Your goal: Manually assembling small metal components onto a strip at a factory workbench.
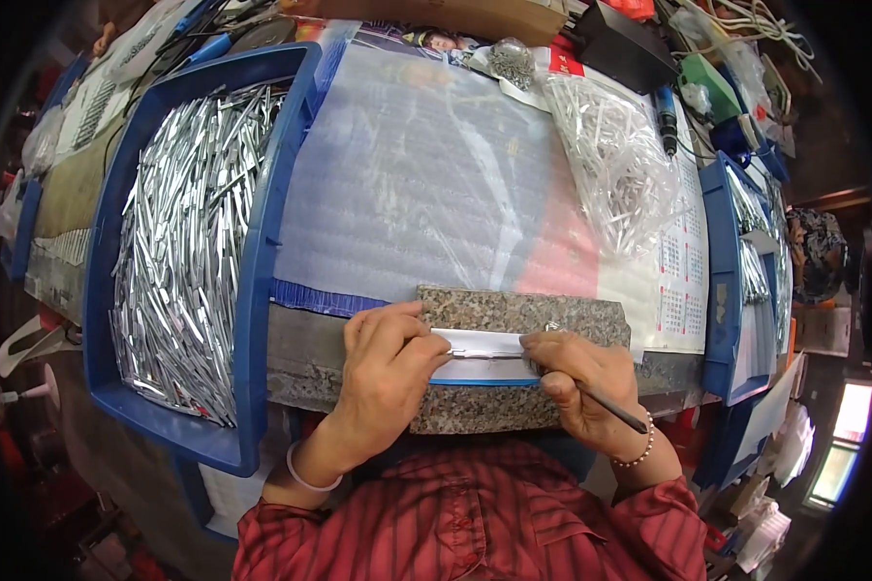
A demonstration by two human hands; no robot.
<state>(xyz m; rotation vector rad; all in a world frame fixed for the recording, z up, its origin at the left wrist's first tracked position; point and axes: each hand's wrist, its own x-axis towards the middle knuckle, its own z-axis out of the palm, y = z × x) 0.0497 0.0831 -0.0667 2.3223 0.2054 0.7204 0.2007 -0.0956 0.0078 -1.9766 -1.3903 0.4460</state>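
A speckled granite slab [523, 308] lies at the table's front edge, right before me. On it rests a white strip [484, 372] with a blue front edge, and a thin silvery metal piece [484, 356] lies along the strip. With bent fingers, my left hand [386, 363] pinches the left end of this piece. My right hand [586, 382] grips a dark, slender pen-like tool [612, 408], its rear end pointing down to the right. The right fingertips are at the right end of the strip and hide the tool's tip.
To the left stands a blue tray [262, 252] full of thin silvery metal pieces. A plastic-covered sheet [407, 165] spreads over the table. Far right lies a clear bag [615, 160] of pale thin pieces; beyond it, another blue tray [719, 290] and a dark box [628, 46].
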